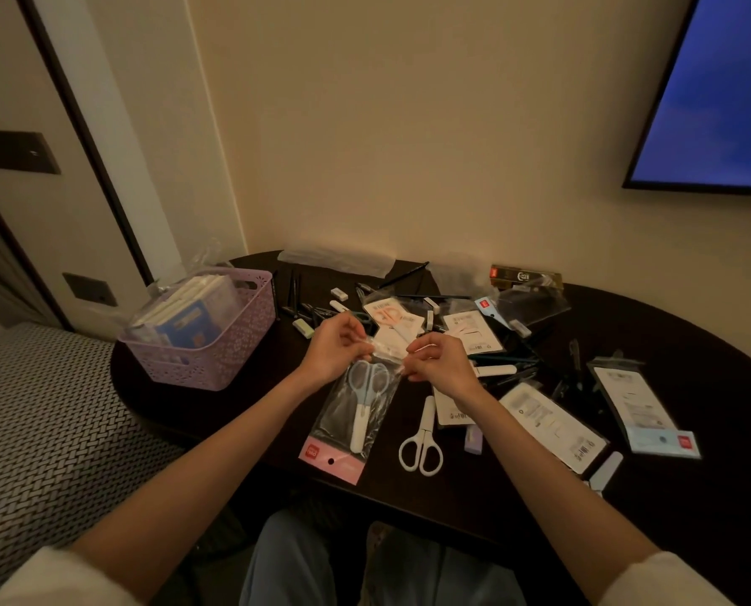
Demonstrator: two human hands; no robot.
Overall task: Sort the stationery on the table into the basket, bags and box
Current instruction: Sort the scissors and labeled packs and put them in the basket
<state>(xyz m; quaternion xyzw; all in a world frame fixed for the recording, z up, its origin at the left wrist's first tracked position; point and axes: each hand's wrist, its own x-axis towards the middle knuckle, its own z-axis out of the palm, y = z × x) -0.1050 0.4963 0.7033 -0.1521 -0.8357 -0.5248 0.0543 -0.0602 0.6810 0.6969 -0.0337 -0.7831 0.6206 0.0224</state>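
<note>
Both hands work above the dark table [627, 496]: the left hand [336, 349] and right hand [437, 365] each pinch a top corner of a clear bag [356, 413] holding blue-handled scissors [365, 395]. White scissors [424, 439] lie just right; a purple basket [216, 343] stands left

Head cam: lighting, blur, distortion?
Head view: dim warm light, dark table swallows the pens; wide-angle bend at the edges; print on the packets is unreadable; glare on the clear bag both hands pinch; blue screen the brightest patch.
</note>
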